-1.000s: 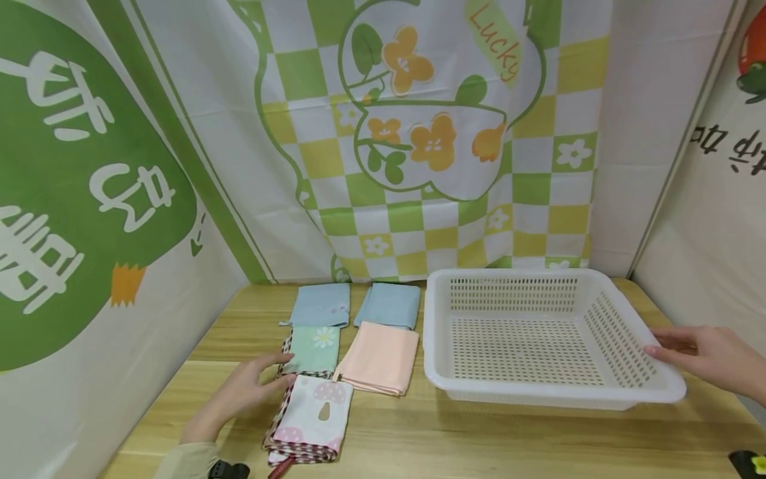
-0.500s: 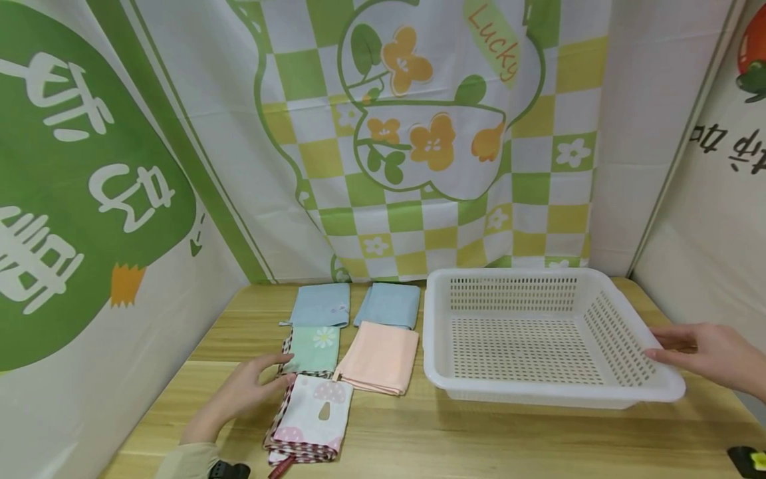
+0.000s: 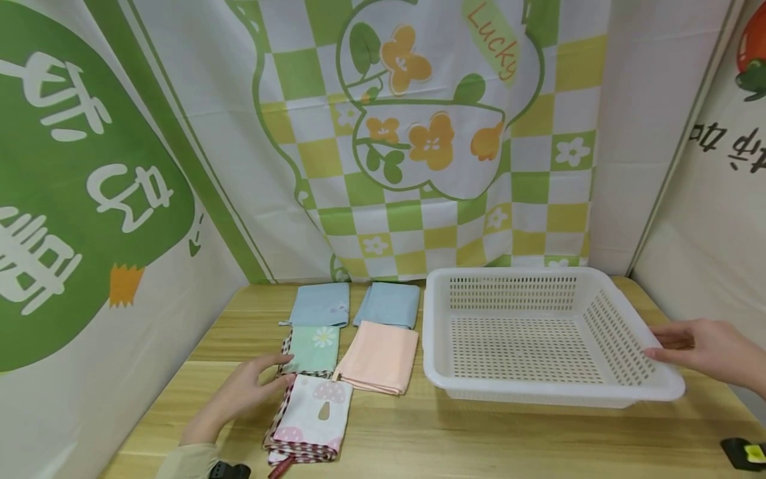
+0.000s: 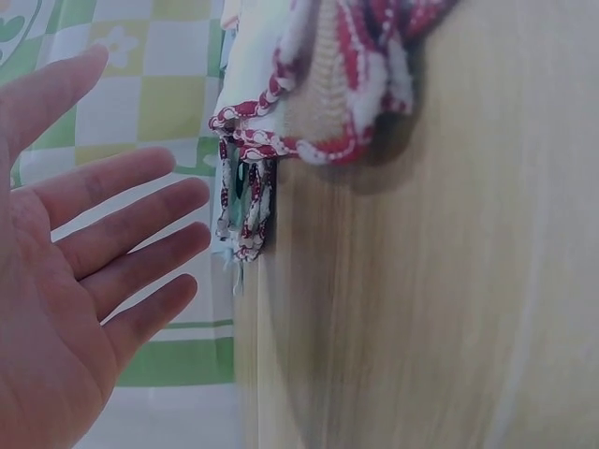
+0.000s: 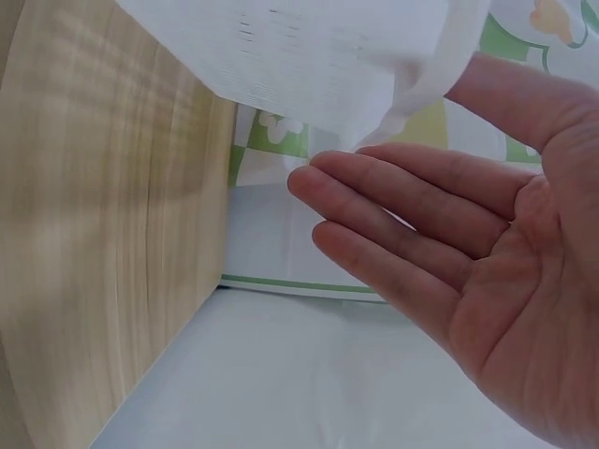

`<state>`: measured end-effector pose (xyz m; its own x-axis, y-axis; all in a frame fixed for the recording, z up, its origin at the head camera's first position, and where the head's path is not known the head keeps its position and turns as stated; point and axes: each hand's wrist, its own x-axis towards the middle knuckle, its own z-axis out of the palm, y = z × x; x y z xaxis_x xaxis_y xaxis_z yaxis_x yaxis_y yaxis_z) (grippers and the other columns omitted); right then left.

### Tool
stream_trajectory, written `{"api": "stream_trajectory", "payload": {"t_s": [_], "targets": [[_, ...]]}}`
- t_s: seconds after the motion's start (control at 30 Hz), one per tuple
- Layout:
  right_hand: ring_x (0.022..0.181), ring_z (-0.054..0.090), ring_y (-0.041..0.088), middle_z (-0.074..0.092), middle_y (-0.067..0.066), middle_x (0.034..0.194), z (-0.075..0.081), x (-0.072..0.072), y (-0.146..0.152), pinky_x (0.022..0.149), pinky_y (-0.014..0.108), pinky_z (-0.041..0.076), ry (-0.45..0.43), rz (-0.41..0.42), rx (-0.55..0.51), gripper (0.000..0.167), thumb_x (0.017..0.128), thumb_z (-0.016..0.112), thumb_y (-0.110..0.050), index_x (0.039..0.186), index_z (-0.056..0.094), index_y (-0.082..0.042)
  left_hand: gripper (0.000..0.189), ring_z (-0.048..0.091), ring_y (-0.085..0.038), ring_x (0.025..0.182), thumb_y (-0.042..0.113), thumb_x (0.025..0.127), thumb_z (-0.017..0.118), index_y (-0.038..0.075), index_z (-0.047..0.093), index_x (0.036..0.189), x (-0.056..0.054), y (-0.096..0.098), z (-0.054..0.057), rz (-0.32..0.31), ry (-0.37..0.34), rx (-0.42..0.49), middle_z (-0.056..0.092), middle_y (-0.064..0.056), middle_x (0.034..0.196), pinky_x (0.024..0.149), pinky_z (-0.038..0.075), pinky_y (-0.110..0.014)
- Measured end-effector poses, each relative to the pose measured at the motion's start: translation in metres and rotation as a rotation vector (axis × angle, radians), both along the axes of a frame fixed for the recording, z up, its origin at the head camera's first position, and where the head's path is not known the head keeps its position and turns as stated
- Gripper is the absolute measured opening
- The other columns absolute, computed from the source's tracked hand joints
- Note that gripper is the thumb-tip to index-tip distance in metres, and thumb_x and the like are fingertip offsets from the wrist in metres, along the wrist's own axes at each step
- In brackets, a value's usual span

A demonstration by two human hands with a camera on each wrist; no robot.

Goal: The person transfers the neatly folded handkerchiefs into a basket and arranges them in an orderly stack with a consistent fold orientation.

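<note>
My left hand (image 3: 242, 394) is beside a folded white towel (image 3: 317, 412) with pink mushrooms and a folded green towel (image 3: 314, 349) with a daisy. Its fingers (image 4: 140, 248) are spread and nearly straight, with nothing between them in the left wrist view. At the right side of a white plastic basket (image 3: 544, 389), the thumb of my right hand (image 3: 712, 352) touches the rim. The other fingers (image 5: 393, 215) extend straight below the rim, outside the wall. Inside the basket, only its slotted floor and walls show.
A folded peach towel (image 3: 383, 356) lies between the left-hand towels and the basket. Behind are two folded blue towels (image 3: 320, 305). All stand on a wooden table (image 3: 479, 442), with printed cloth walls (image 3: 395, 226) at the back and both sides.
</note>
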<state>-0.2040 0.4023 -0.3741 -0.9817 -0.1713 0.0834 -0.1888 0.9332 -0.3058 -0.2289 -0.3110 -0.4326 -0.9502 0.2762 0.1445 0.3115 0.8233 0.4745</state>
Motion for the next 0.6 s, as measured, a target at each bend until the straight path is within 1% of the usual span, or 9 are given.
{"api": "stream_trajectory", "payload": {"t_s": [0.13,0.37,0.5,0.6], "targets": [[0.08,0.069,0.035,0.072,0.019,0.092,0.001,-0.0014,0.0002,0.064,0.047,0.055,-0.01,-0.007,0.002,0.061,0.083,0.071,-0.04,0.112,0.062,0.013,0.053,0.051,-0.04,0.122,0.049,0.09,0.059,0.011,0.06,0.127,-0.0005,0.0004,-0.0015,-0.001,-0.017,0.002,0.06,-0.013,0.129,0.099,0.04,-0.059],[0.079,0.069,0.035,0.071,0.021,0.092,0.0037,-0.0034,-0.0005,0.065,0.048,0.055,-0.01,-0.002,0.008,0.06,0.082,0.072,-0.04,0.111,0.062,0.012,0.051,0.052,-0.038,0.121,0.047,0.09,0.06,0.012,0.059,0.128,-0.0003,0.0025,-0.0029,-0.002,-0.06,0.019,0.059,-0.011,0.129,0.098,0.043,-0.056],[0.078,0.069,0.032,0.072,0.019,0.091,0.0044,-0.0033,0.0003,0.064,0.045,0.055,-0.007,0.001,0.021,0.06,0.082,0.072,-0.04,0.111,0.063,0.011,0.052,0.055,-0.035,0.119,0.047,0.089,0.061,0.011,0.06,0.127,0.0003,0.0034,-0.0044,-0.008,-0.063,0.034,0.061,-0.009,0.127,0.097,0.044,-0.053],[0.078,0.069,0.032,0.072,0.018,0.092,0.0037,-0.0035,0.0014,0.064,0.044,0.055,-0.008,0.0,0.027,0.06,0.082,0.072,-0.04,0.112,0.063,0.011,0.053,0.057,-0.031,0.115,0.047,0.088,0.063,0.011,0.06,0.127,0.0,0.0035,-0.006,-0.012,-0.066,0.048,0.063,-0.008,0.124,0.097,0.046,-0.05]]}}
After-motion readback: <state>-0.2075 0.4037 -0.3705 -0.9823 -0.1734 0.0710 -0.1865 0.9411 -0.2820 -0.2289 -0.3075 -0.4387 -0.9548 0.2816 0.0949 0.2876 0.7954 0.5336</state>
